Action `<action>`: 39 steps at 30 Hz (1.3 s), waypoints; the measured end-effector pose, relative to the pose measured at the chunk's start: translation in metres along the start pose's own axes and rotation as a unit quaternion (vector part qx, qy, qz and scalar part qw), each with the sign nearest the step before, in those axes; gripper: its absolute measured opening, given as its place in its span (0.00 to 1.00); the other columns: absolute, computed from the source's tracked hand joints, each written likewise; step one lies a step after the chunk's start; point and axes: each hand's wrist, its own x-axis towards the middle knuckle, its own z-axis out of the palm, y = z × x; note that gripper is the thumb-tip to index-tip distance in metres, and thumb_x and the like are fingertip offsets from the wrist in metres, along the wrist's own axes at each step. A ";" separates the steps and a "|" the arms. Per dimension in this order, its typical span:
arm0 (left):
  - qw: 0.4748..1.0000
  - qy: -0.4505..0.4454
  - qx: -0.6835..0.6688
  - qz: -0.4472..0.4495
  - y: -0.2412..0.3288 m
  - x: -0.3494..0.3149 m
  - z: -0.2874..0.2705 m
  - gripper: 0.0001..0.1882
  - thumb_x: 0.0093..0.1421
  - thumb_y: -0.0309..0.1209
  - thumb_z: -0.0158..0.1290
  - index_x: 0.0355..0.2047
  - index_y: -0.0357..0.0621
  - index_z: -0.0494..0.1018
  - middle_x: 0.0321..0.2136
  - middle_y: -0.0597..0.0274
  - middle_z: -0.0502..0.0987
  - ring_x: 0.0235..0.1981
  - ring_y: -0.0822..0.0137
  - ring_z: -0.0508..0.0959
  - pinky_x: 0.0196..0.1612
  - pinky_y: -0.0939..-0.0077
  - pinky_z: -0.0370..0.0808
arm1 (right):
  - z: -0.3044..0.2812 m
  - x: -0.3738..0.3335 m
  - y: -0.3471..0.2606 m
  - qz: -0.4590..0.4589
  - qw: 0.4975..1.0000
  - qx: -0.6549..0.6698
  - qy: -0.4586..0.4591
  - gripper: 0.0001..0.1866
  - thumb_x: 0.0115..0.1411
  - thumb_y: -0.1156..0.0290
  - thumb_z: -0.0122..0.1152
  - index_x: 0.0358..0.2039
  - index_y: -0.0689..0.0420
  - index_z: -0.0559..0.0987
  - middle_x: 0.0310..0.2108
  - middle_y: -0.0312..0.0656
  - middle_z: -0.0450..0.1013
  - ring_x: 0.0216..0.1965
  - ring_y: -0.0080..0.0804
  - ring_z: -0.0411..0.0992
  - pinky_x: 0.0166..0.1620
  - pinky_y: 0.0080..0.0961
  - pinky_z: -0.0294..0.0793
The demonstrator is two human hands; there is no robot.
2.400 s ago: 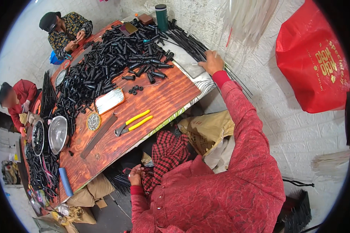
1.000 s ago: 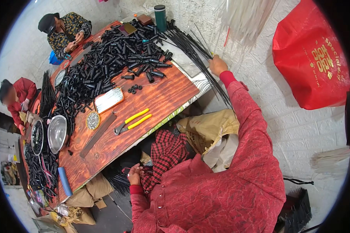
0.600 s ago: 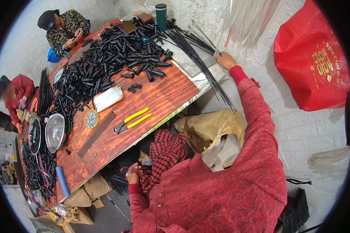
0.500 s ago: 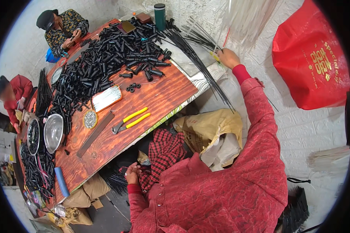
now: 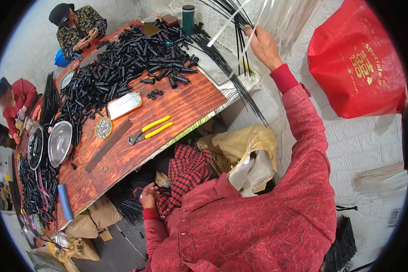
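My right hand [image 5: 264,47] is raised past the table's far right corner, its fingers closed round a bundle of thin black strips [image 5: 233,10]. White strips [image 5: 231,22] cross in front of the bundle, and it is unclear whether the hand holds these too. More long black strips [image 5: 240,86] lie across the corner, their ends jutting over the edge. Low by my lap, my left hand [image 5: 148,196] has curled fingers beside a red-and-black checked cloth [image 5: 188,170]; what it holds, if anything, is hidden.
Black tubular parts [image 5: 122,63] cover much of the wooden table [image 5: 181,99]. Yellow-handled pliers [image 5: 150,129], an orange-rimmed tray [image 5: 124,105] and a metal bowl [image 5: 60,144] lie nearer. A brown sack [image 5: 222,143] stands below; a red bag [image 5: 356,63] hangs right. Two people sit along the far side.
My right hand has moved up and slightly left, lifting black strips off the corner. White strips now cross beside it. My left hand stays near the checked cloth, and the whole view has shifted slightly.
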 end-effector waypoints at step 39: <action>0.997 0.019 -0.059 0.040 -0.010 -0.012 -0.013 0.12 0.67 0.28 0.50 0.49 0.37 0.72 0.32 0.59 0.80 0.27 0.69 0.78 0.33 0.77 0.77 | 0.121 -0.069 -0.158 -0.040 0.792 0.605 -0.071 0.20 0.69 0.49 0.51 0.33 0.56 0.68 0.26 0.28 0.60 0.27 0.17 0.57 0.32 0.17 0.61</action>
